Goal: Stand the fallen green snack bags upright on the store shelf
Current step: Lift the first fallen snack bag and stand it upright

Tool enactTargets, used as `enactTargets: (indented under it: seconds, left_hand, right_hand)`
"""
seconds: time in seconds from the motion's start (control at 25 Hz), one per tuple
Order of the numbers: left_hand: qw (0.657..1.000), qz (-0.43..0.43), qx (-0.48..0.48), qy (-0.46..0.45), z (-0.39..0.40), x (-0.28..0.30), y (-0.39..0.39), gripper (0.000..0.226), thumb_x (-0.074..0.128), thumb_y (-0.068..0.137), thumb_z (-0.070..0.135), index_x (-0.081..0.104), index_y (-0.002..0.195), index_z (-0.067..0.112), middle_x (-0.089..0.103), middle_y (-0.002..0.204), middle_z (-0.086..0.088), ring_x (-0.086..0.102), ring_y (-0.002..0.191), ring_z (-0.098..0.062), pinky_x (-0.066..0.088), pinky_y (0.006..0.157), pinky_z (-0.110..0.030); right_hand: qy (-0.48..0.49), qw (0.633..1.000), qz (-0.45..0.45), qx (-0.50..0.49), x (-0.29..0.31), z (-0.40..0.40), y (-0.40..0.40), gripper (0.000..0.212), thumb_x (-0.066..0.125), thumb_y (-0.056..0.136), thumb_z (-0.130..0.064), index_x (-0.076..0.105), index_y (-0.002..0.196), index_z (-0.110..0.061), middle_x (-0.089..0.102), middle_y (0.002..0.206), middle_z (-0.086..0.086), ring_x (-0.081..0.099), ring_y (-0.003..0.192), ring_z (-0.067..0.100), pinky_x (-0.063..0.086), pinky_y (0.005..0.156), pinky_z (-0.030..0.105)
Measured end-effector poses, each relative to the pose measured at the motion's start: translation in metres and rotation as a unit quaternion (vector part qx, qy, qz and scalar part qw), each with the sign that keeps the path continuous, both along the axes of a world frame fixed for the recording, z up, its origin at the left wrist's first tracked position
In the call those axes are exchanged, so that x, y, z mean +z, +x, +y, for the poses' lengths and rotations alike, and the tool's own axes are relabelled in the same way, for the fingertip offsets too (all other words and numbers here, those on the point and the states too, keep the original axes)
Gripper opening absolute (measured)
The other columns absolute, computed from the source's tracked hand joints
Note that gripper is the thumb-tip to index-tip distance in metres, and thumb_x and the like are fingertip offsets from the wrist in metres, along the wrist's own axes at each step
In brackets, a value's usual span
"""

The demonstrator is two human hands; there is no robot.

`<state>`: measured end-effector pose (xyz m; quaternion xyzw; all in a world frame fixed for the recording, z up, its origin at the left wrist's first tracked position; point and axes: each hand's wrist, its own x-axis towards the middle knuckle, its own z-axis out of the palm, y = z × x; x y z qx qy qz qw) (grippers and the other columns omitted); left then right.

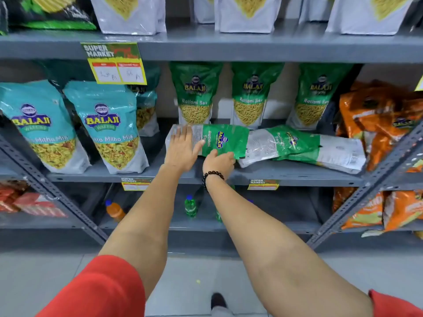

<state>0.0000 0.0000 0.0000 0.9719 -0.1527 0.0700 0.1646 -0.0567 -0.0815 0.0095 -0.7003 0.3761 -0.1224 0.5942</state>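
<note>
Two green "Ratlami Sev" bags lie flat on the middle shelf (286, 177). The nearer fallen bag (225, 139) lies on its side with its clear end to the left. My left hand (182, 148) rests flat on that clear end, fingers spread. My right hand (218, 163) pinches the bag's lower green edge between thumb and fingers. The second fallen bag (302, 146) lies to the right, partly under the first, untouched. Behind them three green bags stand upright: the left one (195, 92), the middle one (254, 94) and the right one (317, 97).
Teal "Mitha Mix" bags (107, 126) stand to the left, orange bags (380, 120) crowd the right. A slanted metal brace (389, 161) crosses at right. White bags (247, 14) sit on the shelf above, bottles (190, 207) below. A yellow price tag (116, 65) hangs from the upper shelf.
</note>
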Motion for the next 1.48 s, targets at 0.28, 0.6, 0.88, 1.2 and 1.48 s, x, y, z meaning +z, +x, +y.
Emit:
enactTargets:
  seconds: [0.28,0.6,0.88,1.2,1.48]
  left_hand:
    - [0.996,0.087,0.003,0.035,-0.019,0.011,0.098,0.062,0.019,0.099,0.045,0.018,0.149,0.008,0.016,0.159,-0.016,0.011,0.147,-0.033,0.009,0.120,-0.044]
    - [0.974,0.217,0.030,0.051,-0.046,0.009,0.156,0.073,0.005,0.091,0.063,0.019,0.149,0.022,0.021,0.158,-0.016,0.023,0.143,-0.037,0.015,0.119,-0.051]
    - [0.972,0.167,0.137,-0.097,-0.036,0.012,0.140,0.066,0.019,0.094,0.059,0.052,0.129,0.014,0.054,0.134,-0.020,0.051,0.123,-0.036,0.040,0.098,-0.039]
    - [0.796,0.088,0.296,-0.521,-0.019,0.021,0.109,0.055,0.030,0.098,0.043,0.044,0.135,0.005,0.047,0.142,-0.019,0.044,0.130,-0.035,0.035,0.103,-0.037]
    - [0.744,0.176,0.294,-0.574,0.010,0.005,0.101,0.064,0.027,0.096,0.052,0.041,0.139,0.005,0.045,0.145,-0.014,0.042,0.132,-0.033,0.035,0.109,-0.039]
  right_hand:
    - [0.314,0.946,0.051,-0.053,-0.020,-0.016,0.075,0.065,0.062,0.087,-0.035,0.040,0.137,0.001,0.050,0.141,0.017,0.051,0.126,0.031,0.042,0.099,0.035]
    - [0.397,0.909,-0.004,-0.124,-0.062,-0.010,0.115,0.084,0.082,0.048,-0.054,0.058,0.110,-0.002,0.057,0.095,0.011,0.054,0.067,0.023,0.041,0.056,0.030]
    - [0.352,0.926,-0.083,-0.113,-0.050,-0.013,0.111,0.068,0.087,0.059,-0.033,0.064,0.115,-0.002,0.069,0.111,0.013,0.063,0.101,0.027,0.053,0.096,0.046]
    - [0.065,0.984,-0.159,0.056,0.010,-0.020,0.119,0.045,0.083,0.068,-0.022,0.072,0.107,-0.003,0.073,0.111,0.015,0.067,0.103,0.024,0.052,0.089,0.031]
    - [0.042,0.991,-0.076,0.097,0.014,-0.035,0.126,0.078,0.080,0.071,-0.021,0.041,0.136,-0.004,0.051,0.139,0.015,0.051,0.127,0.029,0.044,0.105,0.040]
